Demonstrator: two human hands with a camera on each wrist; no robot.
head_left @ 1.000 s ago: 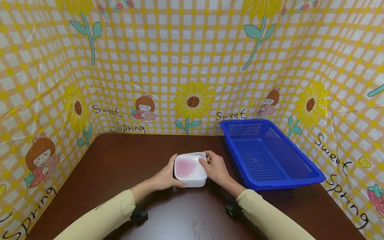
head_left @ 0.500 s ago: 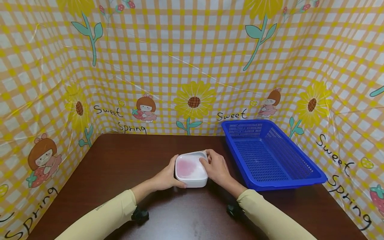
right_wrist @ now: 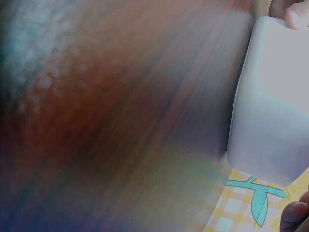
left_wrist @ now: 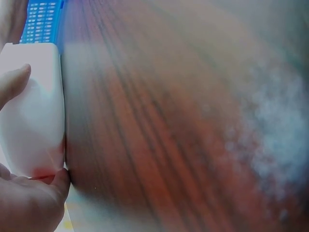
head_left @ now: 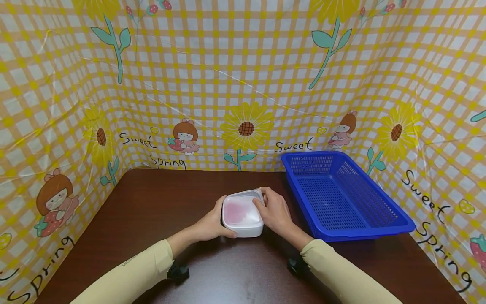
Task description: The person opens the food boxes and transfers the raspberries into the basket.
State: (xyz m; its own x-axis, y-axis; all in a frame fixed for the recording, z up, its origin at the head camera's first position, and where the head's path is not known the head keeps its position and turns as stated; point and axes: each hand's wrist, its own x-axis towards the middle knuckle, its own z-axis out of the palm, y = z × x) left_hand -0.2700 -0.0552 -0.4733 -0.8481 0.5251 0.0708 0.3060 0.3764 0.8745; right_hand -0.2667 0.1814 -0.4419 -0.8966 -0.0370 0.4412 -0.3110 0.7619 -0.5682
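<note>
- Fingers (head_left: 262,202) of right hand (head_left: 276,213): curled over the lid of the white plastic container (head_left: 243,213), thumb at its right edge.
- Left hand (head_left: 209,223): fingers wrapped round the container's left side.
- Container: mid-bench (head_left: 152,202), pink contents visible through lid.
- Blue mesh basket (head_left: 341,198): just right of the right hand.

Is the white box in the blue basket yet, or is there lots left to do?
Not yet. The white box sits on the brown table with its clear lid on. In hand: the left hand holds its left side and the right hand grips the right edge of the lid. The blue basket beside it holds nothing. So nothing has gone into the basket so far.
</note>
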